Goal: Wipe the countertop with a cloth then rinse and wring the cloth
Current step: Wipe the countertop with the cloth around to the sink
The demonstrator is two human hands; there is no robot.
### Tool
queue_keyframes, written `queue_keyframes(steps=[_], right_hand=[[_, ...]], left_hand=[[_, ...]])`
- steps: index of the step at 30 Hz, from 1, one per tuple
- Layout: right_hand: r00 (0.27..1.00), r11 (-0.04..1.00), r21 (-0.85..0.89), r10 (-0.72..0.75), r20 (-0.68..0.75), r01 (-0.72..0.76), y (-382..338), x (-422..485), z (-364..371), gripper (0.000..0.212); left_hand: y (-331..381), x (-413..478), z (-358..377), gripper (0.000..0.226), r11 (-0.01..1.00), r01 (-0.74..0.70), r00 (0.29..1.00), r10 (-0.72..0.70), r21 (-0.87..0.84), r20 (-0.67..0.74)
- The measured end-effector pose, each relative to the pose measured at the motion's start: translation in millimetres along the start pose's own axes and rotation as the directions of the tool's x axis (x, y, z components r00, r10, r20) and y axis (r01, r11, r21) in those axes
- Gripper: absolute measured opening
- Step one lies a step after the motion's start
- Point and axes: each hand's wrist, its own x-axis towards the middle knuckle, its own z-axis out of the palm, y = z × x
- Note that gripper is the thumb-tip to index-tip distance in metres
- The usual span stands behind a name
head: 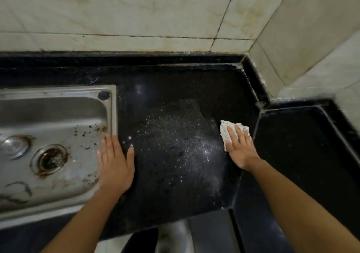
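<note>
A black speckled countertop (175, 136) fills the middle of the head view, glittering with small light flecks. A small white cloth (227, 129) lies flat on it near its right edge. My right hand (240, 145) presses down on the cloth with fingers spread, covering its lower half. My left hand (114, 161) rests flat and empty on the counter's left side, its fingers overlapping the rim of the steel sink (112, 106). The sink's basin is stained, with a rusty drain (51, 158) and dark bits of debris.
Pale marble wall tiles (136, 15) rise behind the counter and wrap around a corner at the right. A lower black ledge (296, 147) adjoins the counter on the right. The counter's front edge runs below my forearms, with the floor beneath.
</note>
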Motion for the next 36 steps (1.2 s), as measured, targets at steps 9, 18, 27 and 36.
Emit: queue_keyframes(steps=[9, 18, 27, 36], right_hand=[[0.984, 0.982, -0.064, -0.176, -0.012, 0.175, 8, -99, 59, 0.057], [0.924, 0.917, -0.113, -0.378, 0.057, 0.382, -31, -158, 102, 0.069], [0.986, 0.985, -0.050, -0.165, -0.029, 0.164, -12, -65, 49, 0.054], [0.995, 0.995, 0.056, 0.089, -0.038, -0.087, -25, 34, -7, 0.057]], left_hand=[[-17, -72, 16, 0.073, 0.994, 0.062, 0.997, -0.065, 0.085, 0.034], [-18, -70, 14, 0.077, 0.988, 0.053, 0.988, -0.073, 0.144, 0.139], [-21, -65, 15, 0.078, 0.988, 0.056, 0.983, -0.080, 0.147, 0.168], [-20, -66, 18, 0.079, 0.987, 0.069, 0.991, -0.084, 0.147, 0.102]])
